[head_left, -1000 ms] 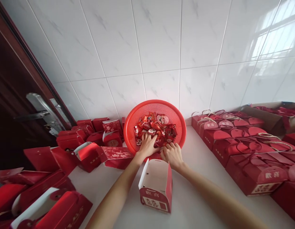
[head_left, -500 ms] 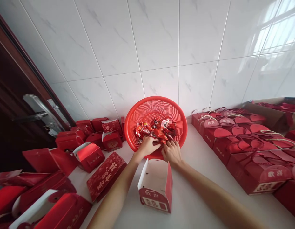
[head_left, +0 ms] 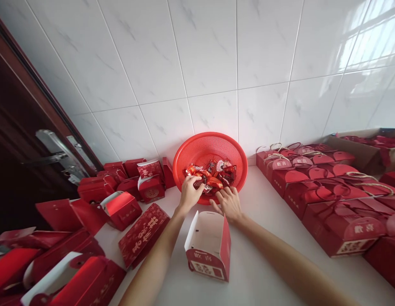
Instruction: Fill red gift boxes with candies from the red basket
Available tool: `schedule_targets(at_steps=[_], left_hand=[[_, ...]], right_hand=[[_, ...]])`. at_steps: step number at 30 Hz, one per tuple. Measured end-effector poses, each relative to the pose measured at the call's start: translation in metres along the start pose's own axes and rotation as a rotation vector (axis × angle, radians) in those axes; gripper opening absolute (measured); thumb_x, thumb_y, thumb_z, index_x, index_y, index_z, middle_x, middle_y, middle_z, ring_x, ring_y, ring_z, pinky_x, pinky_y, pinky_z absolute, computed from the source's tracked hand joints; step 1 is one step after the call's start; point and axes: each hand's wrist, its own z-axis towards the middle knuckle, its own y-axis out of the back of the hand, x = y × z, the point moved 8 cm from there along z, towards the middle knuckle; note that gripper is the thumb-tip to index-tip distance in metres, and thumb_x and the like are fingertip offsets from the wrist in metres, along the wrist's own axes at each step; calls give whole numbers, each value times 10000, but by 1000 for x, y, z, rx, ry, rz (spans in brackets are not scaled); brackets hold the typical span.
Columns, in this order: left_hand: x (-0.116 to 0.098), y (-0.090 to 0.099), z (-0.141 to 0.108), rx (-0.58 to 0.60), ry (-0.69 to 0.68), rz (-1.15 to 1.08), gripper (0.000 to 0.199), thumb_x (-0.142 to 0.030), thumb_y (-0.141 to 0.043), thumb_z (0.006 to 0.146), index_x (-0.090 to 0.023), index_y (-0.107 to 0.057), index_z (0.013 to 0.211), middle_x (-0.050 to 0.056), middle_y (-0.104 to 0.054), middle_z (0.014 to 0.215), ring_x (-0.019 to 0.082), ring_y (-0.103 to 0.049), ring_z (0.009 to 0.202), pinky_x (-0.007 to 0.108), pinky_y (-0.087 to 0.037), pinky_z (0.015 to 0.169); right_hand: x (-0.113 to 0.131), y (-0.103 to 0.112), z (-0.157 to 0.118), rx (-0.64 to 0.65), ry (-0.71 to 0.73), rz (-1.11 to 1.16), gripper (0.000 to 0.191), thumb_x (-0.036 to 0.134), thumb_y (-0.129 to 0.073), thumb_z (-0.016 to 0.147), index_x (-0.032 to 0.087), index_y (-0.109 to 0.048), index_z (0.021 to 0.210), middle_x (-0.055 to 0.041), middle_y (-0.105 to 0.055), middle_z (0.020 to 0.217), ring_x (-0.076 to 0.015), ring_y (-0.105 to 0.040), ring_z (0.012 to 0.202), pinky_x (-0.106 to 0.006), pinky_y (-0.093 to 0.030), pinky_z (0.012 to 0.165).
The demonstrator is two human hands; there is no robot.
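A red plastic mesh basket (head_left: 210, 146) leans by the wall with red-wrapped sweets (head_left: 213, 175) heaped in it. Over the near left side of the heap is my left hand (head_left: 191, 193), thumb and fingers apart, touching the wrapped sweets. My right hand (head_left: 228, 203) reaches over the basket's front rim on the right, fingers bent downward at the sweets and thumb held away. Its fingertips are partly hidden. Between my forearms, in front of the basket, stands a small red gift box (head_left: 205, 263) with its top open, showing a white inside.
Open red boxes (head_left: 120, 210) crowd the left side, with a flat-lying patterned red box (head_left: 143, 233) near my left forearm. Closed red boxes with cord handles (head_left: 340, 227) stand in rows at right. A cardboard carton (head_left: 359, 148) is behind them. A dark door (head_left: 15, 127) is at far left.
My left hand has shifted back and left, its thumb and fingers parting. My right hand has moved slightly, its thumb now spread. The sweets are stirred and the basket looks slightly shifted.
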Motion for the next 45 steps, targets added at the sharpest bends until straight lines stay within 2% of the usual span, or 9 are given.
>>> schedule_targets(at_steps=[2,5,12,16,21,26,33,38,45], left_hand=[[1,-2,0,-23,-9,3,197,-208,-601,811,-192,-710,975,98,-680,1052,276,-647,1095,461,-496,1053],[5,-5,-1,-50,-7,10,212,-190,-583,817,-200,-699,995,106,-650,1096,290,-613,1156,476,-461,1095],[22,-16,2,-64,31,-6,303,-151,-576,795,-210,-670,1076,111,-635,1150,295,-601,1187,486,-446,1112],[30,-13,12,-88,56,-27,311,-148,-542,809,-217,-664,1087,108,-654,1180,289,-603,1193,493,-452,1103],[36,-11,25,-70,61,-56,275,-174,-539,819,-200,-674,1057,109,-691,1169,278,-634,1159,468,-493,1054],[23,-20,27,14,7,-85,244,-245,-550,853,-198,-683,1051,86,-723,1131,244,-675,1090,406,-538,985],[-9,-35,16,153,-121,-59,378,-345,-737,746,-236,-687,1105,70,-717,1182,279,-624,1166,439,-466,1067],[-8,-42,15,192,-100,-52,404,-346,-732,763,-210,-675,1139,101,-725,1154,309,-646,1129,490,-464,1054],[-6,-37,13,169,-85,-192,427,-270,-772,716,-218,-677,1129,83,-682,1131,267,-660,1086,423,-527,999]], right_hand=[[6,1,-1,-3,90,36,338,469,-568,944,175,-647,797,-67,-665,758,-221,-505,809,-365,-292,849],[7,-5,-2,33,147,63,263,423,-587,952,193,-634,832,-64,-683,816,-224,-509,846,-379,-298,901],[-10,-16,-2,52,91,120,121,328,-679,891,212,-648,902,-57,-694,901,-236,-542,938,-415,-286,1029],[-12,-10,-3,-6,101,209,57,250,-620,905,214,-663,894,-43,-688,894,-207,-544,883,-388,-321,983],[-12,-7,-3,-60,79,213,177,167,-533,932,207,-640,798,-37,-683,835,-185,-524,813,-345,-338,886],[-13,-5,-3,-75,58,202,204,162,-516,934,215,-638,779,-38,-661,799,-190,-493,791,-344,-327,851],[-15,-2,-3,-82,34,209,171,171,-546,908,213,-635,768,-36,-643,777,-192,-487,781,-335,-324,826],[-16,-1,-2,-96,7,238,192,204,-552,916,206,-618,736,-32,-643,759,-184,-488,775,-322,-330,822],[-26,1,-2,-116,-105,303,171,209,-539,927,203,-608,771,-29,-631,750,-185,-500,777,-314,-336,793]])
